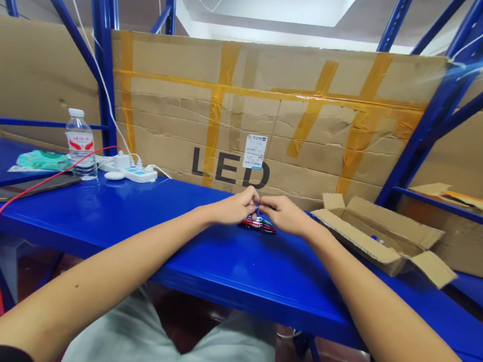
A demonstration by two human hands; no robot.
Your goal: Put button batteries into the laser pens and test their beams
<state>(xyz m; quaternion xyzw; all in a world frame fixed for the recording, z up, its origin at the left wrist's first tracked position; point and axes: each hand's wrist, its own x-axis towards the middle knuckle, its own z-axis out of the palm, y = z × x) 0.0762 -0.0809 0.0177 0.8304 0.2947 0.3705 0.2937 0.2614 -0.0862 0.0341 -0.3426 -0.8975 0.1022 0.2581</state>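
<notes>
Both of my hands meet over the middle of the blue table (219, 263), fingertips close together. My left hand (238, 206) is closed, its thumb and fingers pinched round something small that is mostly hidden. From the right, my right hand (281, 212) reaches in with its fingers pressed together at the same small dark item, which is too small to name. Just below the hands lie several shiny pens (259, 226), red and dark with silvery parts, side by side on the table. My left fingers partly cover their left ends.
An open cardboard box (352, 235) with a small blue item inside stands at the right. At the left are a water bottle (79, 149), a green packet (44, 160), a white power strip (137, 173) and a red cable (0, 216). Large cardboard (164, 114) rises behind.
</notes>
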